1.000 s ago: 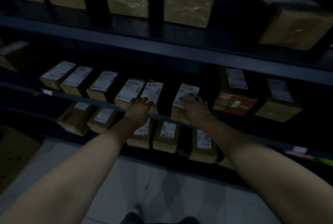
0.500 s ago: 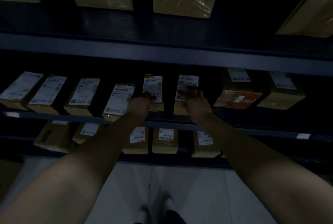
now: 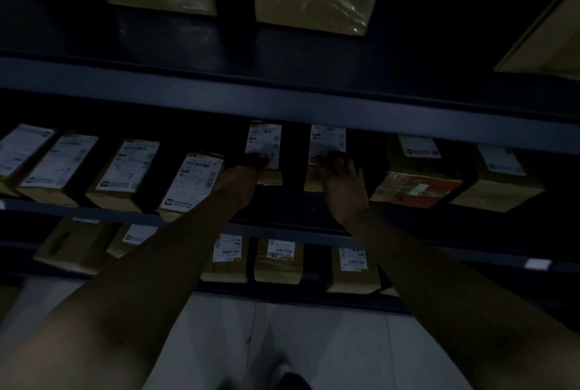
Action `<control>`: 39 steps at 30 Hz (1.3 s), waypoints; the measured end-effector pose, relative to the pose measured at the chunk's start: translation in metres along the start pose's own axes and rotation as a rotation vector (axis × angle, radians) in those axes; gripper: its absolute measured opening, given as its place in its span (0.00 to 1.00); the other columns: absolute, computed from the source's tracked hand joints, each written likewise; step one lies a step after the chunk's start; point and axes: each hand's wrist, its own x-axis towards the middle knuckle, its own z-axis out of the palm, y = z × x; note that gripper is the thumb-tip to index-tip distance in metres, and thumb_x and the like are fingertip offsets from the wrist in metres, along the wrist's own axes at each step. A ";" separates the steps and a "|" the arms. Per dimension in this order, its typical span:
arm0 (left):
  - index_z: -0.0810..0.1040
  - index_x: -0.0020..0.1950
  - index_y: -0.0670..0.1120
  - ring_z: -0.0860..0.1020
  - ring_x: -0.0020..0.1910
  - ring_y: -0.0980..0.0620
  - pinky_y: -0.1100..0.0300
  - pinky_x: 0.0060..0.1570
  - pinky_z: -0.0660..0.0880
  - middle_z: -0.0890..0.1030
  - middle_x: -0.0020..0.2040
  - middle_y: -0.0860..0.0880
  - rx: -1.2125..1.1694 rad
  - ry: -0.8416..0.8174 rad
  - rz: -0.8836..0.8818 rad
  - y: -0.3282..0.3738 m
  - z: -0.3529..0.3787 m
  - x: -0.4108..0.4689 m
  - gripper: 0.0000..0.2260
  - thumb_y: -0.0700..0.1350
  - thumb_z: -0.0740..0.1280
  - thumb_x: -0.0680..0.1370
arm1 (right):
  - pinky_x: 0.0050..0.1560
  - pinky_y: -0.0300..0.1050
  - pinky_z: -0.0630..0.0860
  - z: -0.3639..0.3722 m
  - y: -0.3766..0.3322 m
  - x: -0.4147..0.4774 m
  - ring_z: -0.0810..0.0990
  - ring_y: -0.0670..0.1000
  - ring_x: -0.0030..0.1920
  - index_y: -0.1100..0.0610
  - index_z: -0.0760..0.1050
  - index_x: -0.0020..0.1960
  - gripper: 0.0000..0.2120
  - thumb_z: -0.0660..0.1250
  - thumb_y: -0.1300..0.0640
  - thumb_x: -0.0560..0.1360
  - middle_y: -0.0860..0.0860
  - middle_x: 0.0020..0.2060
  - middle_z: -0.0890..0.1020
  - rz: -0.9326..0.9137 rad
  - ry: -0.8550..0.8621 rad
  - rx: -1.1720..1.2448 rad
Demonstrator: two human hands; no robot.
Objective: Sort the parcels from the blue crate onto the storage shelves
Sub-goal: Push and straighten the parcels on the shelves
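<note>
**Cardboard parcels being squared up on the middle shelf**

Brown cardboard parcels with white labels stand in a row on the middle shelf [image 3: 408, 214], their long axes running from the shelf's front edge back into the dark. Both arms reach forward and slightly up to two neighbouring parcels at the centre. The left hand [image 3: 241, 179] is loosely curled, its fingertips on the near end of the left parcel [image 3: 263, 144], just over the lower part of its label; whether it grips or only presses cannot be told in this dim light. The right hand [image 3: 342, 182] is spread open and flat, fingers on the near end of the right parcel [image 3: 328, 141], holding nothing. Each parcel lies straight ahead of its own hand, so a push along the long axis would likely seat them deeper. A dark gap separates the two. The next parcel to the left [image 3: 191, 182] sits further forward, tilted. The blue crate is not in view.
</note>
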 end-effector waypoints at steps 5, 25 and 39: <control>0.63 0.74 0.43 0.61 0.74 0.45 0.61 0.71 0.51 0.63 0.75 0.44 -0.022 0.140 -0.062 0.008 0.002 -0.008 0.23 0.32 0.56 0.80 | 0.44 0.54 0.75 0.003 -0.001 -0.019 0.72 0.63 0.50 0.61 0.78 0.60 0.33 0.75 0.70 0.55 0.62 0.53 0.80 0.001 0.074 -0.021; 0.57 0.77 0.46 0.58 0.75 0.44 0.48 0.73 0.47 0.58 0.77 0.44 0.190 0.043 -0.026 -0.011 -0.030 -0.047 0.29 0.37 0.62 0.77 | 0.71 0.63 0.55 -0.018 -0.069 -0.011 0.58 0.65 0.71 0.59 0.59 0.76 0.31 0.66 0.57 0.76 0.61 0.73 0.62 0.011 -0.034 0.019; 0.59 0.76 0.48 0.58 0.74 0.46 0.51 0.72 0.51 0.56 0.77 0.45 0.255 0.005 -0.075 -0.180 -0.102 -0.173 0.24 0.44 0.60 0.80 | 0.73 0.56 0.51 -0.015 -0.274 -0.023 0.46 0.61 0.76 0.51 0.51 0.78 0.29 0.57 0.48 0.81 0.53 0.77 0.50 -0.050 -0.278 0.032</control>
